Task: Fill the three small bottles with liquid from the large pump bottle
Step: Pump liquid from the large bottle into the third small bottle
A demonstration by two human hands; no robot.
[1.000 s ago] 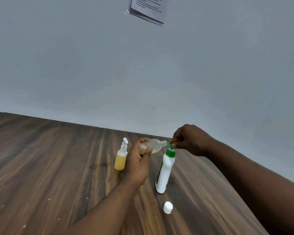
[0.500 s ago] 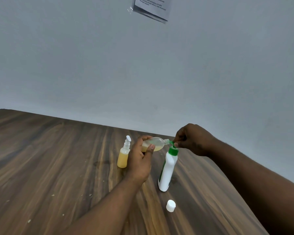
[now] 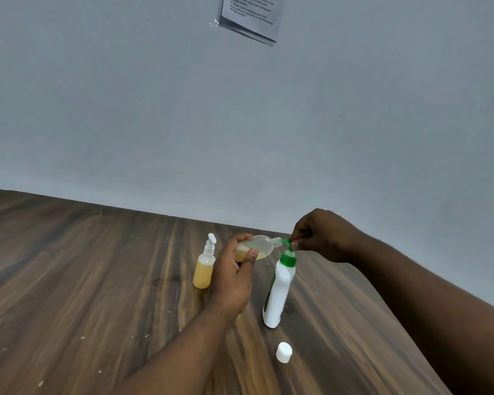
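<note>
The large white pump bottle [image 3: 278, 292] with a green pump head stands on the wooden table [image 3: 83, 280]. My right hand [image 3: 322, 235] pinches the green pump nozzle [image 3: 287, 243]. My left hand [image 3: 233, 276] grips a small clear bottle [image 3: 257, 247], held on its side with its mouth against the nozzle; yellowish liquid partly fills it. A second small bottle [image 3: 204, 267] with a white spray top stands left of my left hand, holding yellow liquid. No third small bottle is in view.
A loose white cap [image 3: 283, 352] lies on the table in front of the pump bottle. The table's far edge runs close behind the bottles against a grey wall. A printed sheet [image 3: 251, 15] hangs on the wall above.
The view has shifted slightly. Both hands stay on the small bottle and the pump nozzle, with little visible movement.
</note>
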